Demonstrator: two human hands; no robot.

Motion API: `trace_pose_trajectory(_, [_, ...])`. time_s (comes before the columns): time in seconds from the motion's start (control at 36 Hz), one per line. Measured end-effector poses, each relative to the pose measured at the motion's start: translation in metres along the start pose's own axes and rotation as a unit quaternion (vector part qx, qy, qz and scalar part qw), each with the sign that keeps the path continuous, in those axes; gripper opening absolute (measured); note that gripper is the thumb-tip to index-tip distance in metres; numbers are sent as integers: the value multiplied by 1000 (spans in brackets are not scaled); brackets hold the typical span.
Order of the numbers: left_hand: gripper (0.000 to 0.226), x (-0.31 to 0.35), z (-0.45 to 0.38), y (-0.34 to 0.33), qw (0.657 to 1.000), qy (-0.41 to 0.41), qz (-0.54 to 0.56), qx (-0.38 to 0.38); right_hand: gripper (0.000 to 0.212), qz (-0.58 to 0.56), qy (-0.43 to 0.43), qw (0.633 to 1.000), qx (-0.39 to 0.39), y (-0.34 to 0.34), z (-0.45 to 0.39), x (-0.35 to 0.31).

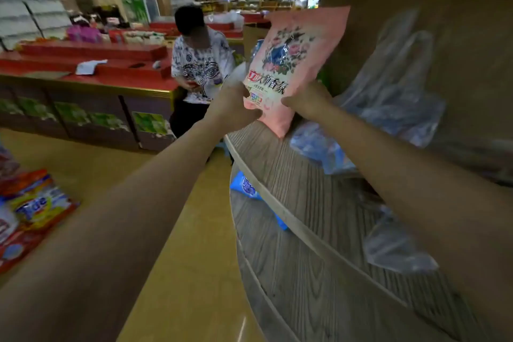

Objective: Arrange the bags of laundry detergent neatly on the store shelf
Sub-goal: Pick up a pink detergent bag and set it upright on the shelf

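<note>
- Nearest, floor at left: heap of detergent bags (33,211), orange/yellow, one reads "Tide", not yet shelved. Blurred and cut off by the frame edge, so count unknown.
- Curved wooden shelf (280,172) at right: front edge is rounded w/ only a low lip, so a bag set too close to it could slide off.
- Blue detergent bag (245,186) on the tier below sticks out past the rim; looks likely to drop if bumped.
- Clear plastic wrap (394,97) lies loose on the upper tier, just behind the pink bag. Risk: a bag stood on slippery film leans or topples. What sits under or behind the wrap can't be made out.
- Left hand (236,108) pinches the pink detergent bag (294,64) at its lower left corner, thumb on the front.
- Right hand (308,100) grips the lower right edge; its fingers go behind the bag, unseen.
- The bag is tilted, bottom corner touching or just above the shelf edge (can't tell which). Both holds are low, so the top-heavy pouch could flop over on release.
- Something blue peeks out behind the bag's left side; unclear what.
- Far: a person in a patterned shirt (201,64) by a red display counter (91,64); goods beyond too blurred to name.
</note>
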State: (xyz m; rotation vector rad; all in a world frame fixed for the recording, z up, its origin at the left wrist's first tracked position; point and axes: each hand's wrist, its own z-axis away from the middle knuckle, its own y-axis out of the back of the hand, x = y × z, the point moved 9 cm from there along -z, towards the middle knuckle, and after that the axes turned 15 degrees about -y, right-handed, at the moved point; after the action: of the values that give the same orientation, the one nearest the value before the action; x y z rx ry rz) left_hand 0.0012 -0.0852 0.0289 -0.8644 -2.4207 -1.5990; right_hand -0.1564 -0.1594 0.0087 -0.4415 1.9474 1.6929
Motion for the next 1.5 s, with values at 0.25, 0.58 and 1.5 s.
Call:
trace_pose_trajectory(0.25, [51,-29,-14,-12,999,26,-8,-17,71,-134,-87,983,-93,-46,-29,13])
trace_pose_trajectory(0.58, [51,-62,-9,-5,997,66,-15,-30,93,-427,-209,873,-111,-81,-46,25])
trace_pose_trajectory(1.5, [50,-147,247,213,919,340,-172,101,50,-375,114,895,-214,-117,154,-217])
